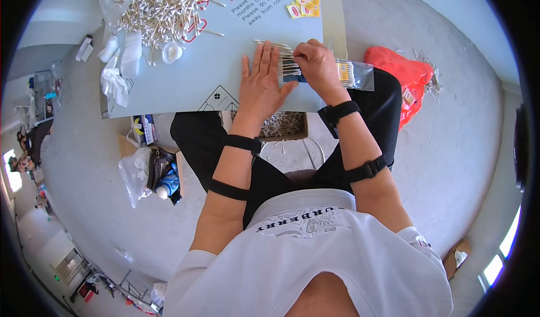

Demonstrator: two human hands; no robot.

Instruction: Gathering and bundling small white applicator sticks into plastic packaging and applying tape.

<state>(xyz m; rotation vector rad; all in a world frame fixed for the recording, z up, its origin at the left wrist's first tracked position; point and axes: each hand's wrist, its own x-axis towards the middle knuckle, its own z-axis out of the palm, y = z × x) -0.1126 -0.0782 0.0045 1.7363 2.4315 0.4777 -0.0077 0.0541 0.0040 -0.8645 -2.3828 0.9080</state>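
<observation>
My left hand [261, 85] lies flat on the table sheet, fingers stretched out, its edge against the ends of a row of cotton swabs [288, 68]. My right hand [319, 68] is closed over the same row, with thumb and fingers pinched on some of the swabs; its palm hides part of them. Just right of that hand, a clear plastic bag [365, 77] holds more swabs and a small yellow card [342, 71]. Something dark blue shows beneath the swabs between my hands.
A large heap of cotton swabs [163, 10] covers the table's far left. Nearby stand a small white round tub [171, 52] and crumpled white wrapping [115, 83]. Small yellow cards [304, 2] lie at the far right. A red bag [396, 81] sits beyond my right knee; below the table is a swab-filled box [287, 126].
</observation>
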